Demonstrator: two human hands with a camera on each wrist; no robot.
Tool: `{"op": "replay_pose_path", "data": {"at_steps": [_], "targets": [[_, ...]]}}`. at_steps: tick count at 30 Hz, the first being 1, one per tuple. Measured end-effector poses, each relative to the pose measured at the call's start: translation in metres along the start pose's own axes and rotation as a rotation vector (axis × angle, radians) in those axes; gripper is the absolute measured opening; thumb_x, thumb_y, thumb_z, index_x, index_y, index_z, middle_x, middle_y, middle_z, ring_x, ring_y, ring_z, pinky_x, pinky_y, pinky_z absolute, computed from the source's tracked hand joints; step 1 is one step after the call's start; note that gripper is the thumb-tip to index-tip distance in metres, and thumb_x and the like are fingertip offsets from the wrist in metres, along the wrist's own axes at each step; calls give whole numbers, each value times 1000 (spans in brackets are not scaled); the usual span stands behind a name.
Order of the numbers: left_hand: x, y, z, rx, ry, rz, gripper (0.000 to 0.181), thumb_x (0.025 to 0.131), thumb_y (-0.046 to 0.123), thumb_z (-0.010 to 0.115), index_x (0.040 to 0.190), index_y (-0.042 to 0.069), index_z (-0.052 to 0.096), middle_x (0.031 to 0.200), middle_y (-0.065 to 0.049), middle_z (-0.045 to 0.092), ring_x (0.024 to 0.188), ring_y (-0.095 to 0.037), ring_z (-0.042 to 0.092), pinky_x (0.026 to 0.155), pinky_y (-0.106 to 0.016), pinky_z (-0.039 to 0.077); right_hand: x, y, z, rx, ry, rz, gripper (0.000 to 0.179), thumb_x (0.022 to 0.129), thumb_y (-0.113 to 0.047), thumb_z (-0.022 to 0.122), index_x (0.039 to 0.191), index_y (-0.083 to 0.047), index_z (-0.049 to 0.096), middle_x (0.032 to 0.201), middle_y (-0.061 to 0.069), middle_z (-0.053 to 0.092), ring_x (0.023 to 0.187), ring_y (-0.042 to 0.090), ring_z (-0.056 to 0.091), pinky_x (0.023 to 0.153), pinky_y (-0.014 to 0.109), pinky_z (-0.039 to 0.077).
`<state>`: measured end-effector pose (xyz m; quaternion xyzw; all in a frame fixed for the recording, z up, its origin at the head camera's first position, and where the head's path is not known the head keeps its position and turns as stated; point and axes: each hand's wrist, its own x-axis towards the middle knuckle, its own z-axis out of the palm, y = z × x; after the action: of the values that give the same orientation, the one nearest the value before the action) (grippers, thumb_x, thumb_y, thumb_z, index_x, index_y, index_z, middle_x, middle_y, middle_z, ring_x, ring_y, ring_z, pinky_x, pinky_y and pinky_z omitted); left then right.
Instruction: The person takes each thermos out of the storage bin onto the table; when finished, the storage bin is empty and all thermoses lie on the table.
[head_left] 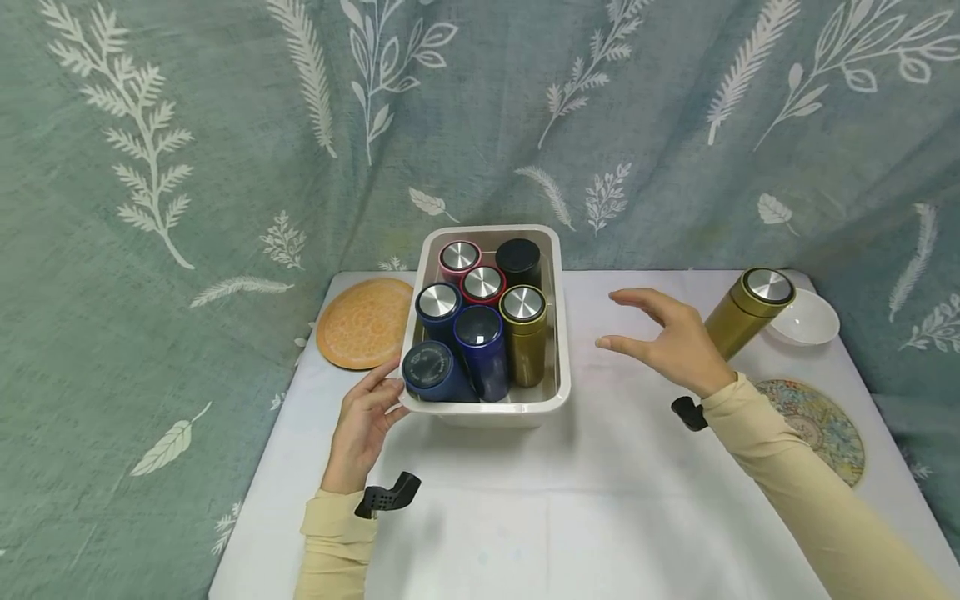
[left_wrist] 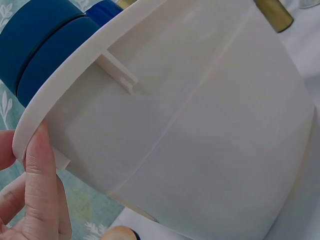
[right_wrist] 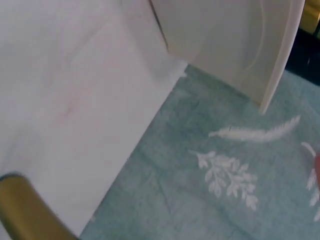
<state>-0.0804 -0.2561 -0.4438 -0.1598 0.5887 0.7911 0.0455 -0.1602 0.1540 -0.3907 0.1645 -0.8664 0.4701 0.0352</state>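
In the head view a white plastic bin (head_left: 561,350) holds several upright or leaning thermos flasks. They are a pink flask (head_left: 459,260), a red one (head_left: 483,286), a black one (head_left: 519,257), a gold one (head_left: 529,350) and three blue ones, such as the front blue flask (head_left: 435,372). My left hand (head_left: 367,425) grips the bin's front left corner, thumb and fingers on its rim (left_wrist: 37,107). My right hand (head_left: 667,337) is held with thumb and fingers spread apart, nothing between them. Just right of it stands another gold flask (head_left: 738,317), partly hidden behind the hand.
A round orange-brown mat (head_left: 363,321) lies left of the bin. At the far right are a white bowl (head_left: 806,321) and a patterned round mat (head_left: 817,425), partly under the right forearm. White cloth covers the table (head_left: 517,500); a green leaf-print curtain (head_left: 480,125) hangs behind.
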Motion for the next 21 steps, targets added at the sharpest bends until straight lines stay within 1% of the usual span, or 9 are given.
{"op": "replay_pose_path", "data": {"at_steps": [1,3,7,9,12,15,19,21], "targets": [[0,0,0,-1,-1,-2,49,99,-3,47,147,2,41,85,8,64,79,-6,64,73,-21,58,1,0,3,4,-42,0,61,81,-29,86,135,-15,61,137,7,64,133,29,56,118,46,41],[0,0,0,4,-7,-1,50,99,-3,47,149,1,40,86,8,63,80,-6,64,74,-21,58,4,-1,8,26,-99,5,61,81,-30,85,135,-15,61,138,6,63,134,29,56,117,44,42],[-2,1,0,13,8,-2,50,100,-2,47,149,1,40,86,8,63,79,-6,63,71,-20,57,13,-3,21,85,-164,-10,59,82,-29,84,134,-12,61,137,7,63,132,28,57,116,40,43],[-1,1,0,10,13,-3,49,100,-3,47,148,2,41,86,8,63,79,-6,63,71,-19,57,17,-5,27,111,-180,-11,58,83,-29,84,133,-11,61,137,9,63,130,27,58,115,39,45],[-1,1,0,8,4,-1,48,100,-2,48,148,2,42,86,8,64,80,-6,64,71,-20,57,23,-7,36,155,-183,-5,59,82,-26,85,133,-10,61,137,11,63,129,26,59,114,38,46],[-1,1,0,1,0,0,48,99,-1,49,147,2,43,86,8,63,80,-6,63,71,-20,57,28,-9,44,193,-181,-7,63,82,-23,85,138,-10,57,140,13,61,130,27,59,113,38,47],[-1,0,0,-3,13,1,49,99,-3,48,147,1,43,85,8,63,78,-6,63,69,-20,57,34,-10,53,252,-187,3,70,82,-22,84,144,-14,52,145,14,57,133,27,56,115,38,46],[0,0,0,-1,9,1,49,99,-2,48,148,1,41,85,8,64,79,-6,63,70,-20,57,36,-10,56,277,-183,13,72,81,-21,85,145,-14,50,146,14,55,135,26,55,115,37,45]]}}
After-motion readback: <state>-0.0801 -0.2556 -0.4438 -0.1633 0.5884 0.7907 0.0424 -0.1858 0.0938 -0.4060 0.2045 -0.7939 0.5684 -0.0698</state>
